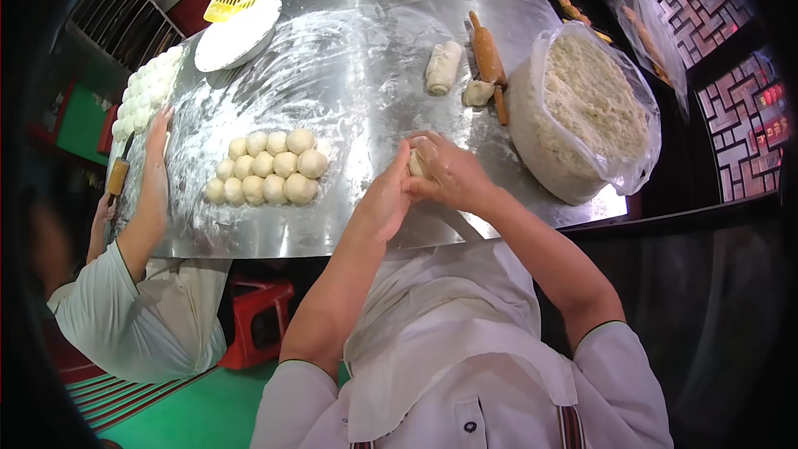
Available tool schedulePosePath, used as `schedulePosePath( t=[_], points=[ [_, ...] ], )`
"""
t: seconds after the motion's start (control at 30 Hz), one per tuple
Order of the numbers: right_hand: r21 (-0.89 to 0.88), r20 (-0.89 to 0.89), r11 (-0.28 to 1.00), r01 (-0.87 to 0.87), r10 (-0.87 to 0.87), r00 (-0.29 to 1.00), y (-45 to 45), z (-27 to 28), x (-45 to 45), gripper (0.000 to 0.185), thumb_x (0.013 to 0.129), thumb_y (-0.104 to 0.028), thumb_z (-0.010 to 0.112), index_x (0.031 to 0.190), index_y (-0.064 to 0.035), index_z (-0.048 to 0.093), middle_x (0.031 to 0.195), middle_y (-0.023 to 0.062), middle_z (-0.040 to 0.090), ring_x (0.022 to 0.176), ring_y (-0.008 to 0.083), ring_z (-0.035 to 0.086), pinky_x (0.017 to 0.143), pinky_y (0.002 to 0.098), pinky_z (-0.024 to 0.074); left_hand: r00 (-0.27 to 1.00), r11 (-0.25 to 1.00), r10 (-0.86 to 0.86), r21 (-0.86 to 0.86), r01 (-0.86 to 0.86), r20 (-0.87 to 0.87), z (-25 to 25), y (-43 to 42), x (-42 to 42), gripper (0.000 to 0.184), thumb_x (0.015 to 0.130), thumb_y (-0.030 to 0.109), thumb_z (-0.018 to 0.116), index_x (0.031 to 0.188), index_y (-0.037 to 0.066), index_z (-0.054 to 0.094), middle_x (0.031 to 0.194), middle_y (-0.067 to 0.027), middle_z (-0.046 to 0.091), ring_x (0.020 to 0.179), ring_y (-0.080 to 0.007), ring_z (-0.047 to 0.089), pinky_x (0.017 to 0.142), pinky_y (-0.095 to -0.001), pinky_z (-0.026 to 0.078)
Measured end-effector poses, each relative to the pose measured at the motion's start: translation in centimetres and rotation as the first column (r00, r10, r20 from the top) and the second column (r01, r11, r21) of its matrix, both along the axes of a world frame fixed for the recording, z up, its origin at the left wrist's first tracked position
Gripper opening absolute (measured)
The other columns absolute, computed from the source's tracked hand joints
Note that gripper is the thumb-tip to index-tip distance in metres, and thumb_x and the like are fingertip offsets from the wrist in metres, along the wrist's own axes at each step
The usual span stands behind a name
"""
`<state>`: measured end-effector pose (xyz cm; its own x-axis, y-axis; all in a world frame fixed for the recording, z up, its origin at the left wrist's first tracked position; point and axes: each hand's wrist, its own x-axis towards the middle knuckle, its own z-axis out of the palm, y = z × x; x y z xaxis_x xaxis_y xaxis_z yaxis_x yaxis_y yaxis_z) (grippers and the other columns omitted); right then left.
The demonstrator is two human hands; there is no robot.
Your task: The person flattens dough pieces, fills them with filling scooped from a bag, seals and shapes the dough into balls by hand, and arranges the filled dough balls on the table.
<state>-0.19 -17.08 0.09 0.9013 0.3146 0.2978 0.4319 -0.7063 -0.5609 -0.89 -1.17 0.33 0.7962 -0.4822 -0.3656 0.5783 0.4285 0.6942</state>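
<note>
My left hand [387, 199] and my right hand [451, 173] are cupped together near the table's front edge. Between them is a pale piece of dough [418, 165], mostly covered by my fingers. Left of my hands, several round dough balls [268, 168] sit in close rows on the floured steel table [357, 75]. Beyond my right hand lie a small dough lump [478, 93], a thick dough roll [444, 68] and a wooden rolling pin [487, 54]. To the right stands a large tub lined with clear plastic, heaped with a crumbly pale mixture [594, 87].
A white bowl of flour [239, 33] with a yellow basket [227, 5] stands at the back left. A co-worker's hand [158, 135] is by rows of white dough pieces [150, 91]; their other hand is at a wooden handle [118, 176]. A red stool [256, 320] stands below.
</note>
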Motion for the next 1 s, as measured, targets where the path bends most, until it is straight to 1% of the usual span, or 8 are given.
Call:
schedulePosePath(
  t=[0.1,0.23,0.3,0.37,0.47,0.67,0.87,1.0],
  points=[
    [0.157,0.199,0.98,-0.125,0.093,0.976,-0.4,1.0,0.1,0.031,0.095,-0.033,0.065,0.091,-0.003,0.059,0.083,0.0148,0.062,0.078,0.035,0.062,0.065,0.0454,0.0486,0.971,0.972,-0.219,0.111,0.209,0.093,1.2,2.2,-0.2,0.069,0.108,0.052,0.031,0.123,-0.009,0.059,0.119,-0.0216,0.068,0.113,-0.0269,0.066,0.104,-0.0355,0.044],
    [0.338,-0.306,0.937,0.082,0.027,0.952,-0.2,2.0,-0.3,0.031,0.096,-0.029,0.065,0.083,-0.0009,0.06,0.078,0.0153,0.065,0.073,0.0347,0.063,0.066,0.0429,0.0485,0.93,0.929,-0.299,0.287,0.233,0.214,0.2,4.4,0.9,0.068,0.109,0.049,0.03,0.118,-0.01,0.062,0.118,-0.0226,0.068,0.11,-0.0282,0.067,0.106,-0.0367,0.043],
    [0.502,-0.435,0.843,0.194,0.052,0.899,2.1,2.4,-1.4,0.026,0.098,-0.024,0.062,0.1,0.001,0.066,0.092,0.0189,0.068,0.082,0.032,0.065,0.072,0.042,0.0493,0.831,0.872,0.233,0.269,-0.408,0.505,-0.2,2.3,1.1,0.069,0.109,0.049,0.027,0.128,-0.01,0.057,0.128,-0.0213,0.064,0.118,-0.0258,0.063,0.11,-0.0368,0.04],
    [0.594,-0.015,0.803,-0.046,0.069,0.998,5.6,0.0,-2.0,0.036,0.1,-0.023,0.058,0.125,0.0017,0.061,0.114,0.023,0.065,0.103,0.033,0.063,0.088,0.0414,0.0484,0.796,0.827,0.402,0.194,-0.527,0.452,0.2,-0.2,1.0,0.072,0.109,0.053,0.024,0.139,-0.007,0.049,0.14,-0.0168,0.057,0.13,-0.0234,0.054,0.112,-0.0373,0.038],
    [0.579,-0.021,0.811,0.086,-0.09,0.996,5.2,1.6,-1.1,0.046,0.101,-0.022,0.055,0.141,0.001,0.049,0.135,0.0234,0.056,0.125,0.038,0.053,0.106,0.042,0.0405,0.897,0.9,0.423,-0.178,-0.398,0.13,1.0,-1.9,-1.1,0.069,0.107,0.054,0.033,0.145,-0.002,0.044,0.138,-0.0108,0.056,0.128,-0.0205,0.052,0.109,-0.0359,0.04],
    [0.621,-0.105,0.764,0.175,-0.139,0.985,2.1,0.8,0.3,0.042,0.106,-0.032,0.046,0.132,-0.0008,0.057,0.134,0.0173,0.058,0.1,0.0228,0.062,0.092,0.0362,0.0482,0.9,0.944,0.236,0.134,-0.302,0.365,-0.2,-1.3,-1.3,0.044,0.102,0.041,0.059,0.117,0.0,0.062,0.095,-0.0051,0.065,0.083,-0.0128,0.062,0.077,-0.0263,0.051],
    [0.604,-0.419,0.776,0.183,0.114,0.901,0.3,2.1,-1.5,0.028,0.097,-0.028,0.064,0.108,-0.0022,0.067,0.062,0.0064,0.063,0.062,0.0184,0.064,0.058,0.0346,0.0464,0.968,0.954,0.022,0.283,-0.095,0.252,0.6,0.6,0.0,0.056,0.103,0.055,0.047,0.099,0.003,0.066,0.075,-0.006,0.063,0.062,-0.014,0.061,0.06,-0.0258,0.053],
    [0.521,-0.609,0.836,0.169,0.226,0.76,0.3,1.9,-2.0,0.022,0.095,-0.025,0.066,0.106,-0.0052,0.067,0.072,0.008,0.068,0.068,0.0186,0.066,0.065,0.0356,0.047,0.949,0.914,-0.271,0.351,0.202,0.161,-0.9,1.4,0.9,0.081,0.1,0.071,0.034,0.116,-0.001,0.066,0.08,-0.0087,0.066,0.066,-0.0156,0.065,0.063,-0.0266,0.054]
  ],
)
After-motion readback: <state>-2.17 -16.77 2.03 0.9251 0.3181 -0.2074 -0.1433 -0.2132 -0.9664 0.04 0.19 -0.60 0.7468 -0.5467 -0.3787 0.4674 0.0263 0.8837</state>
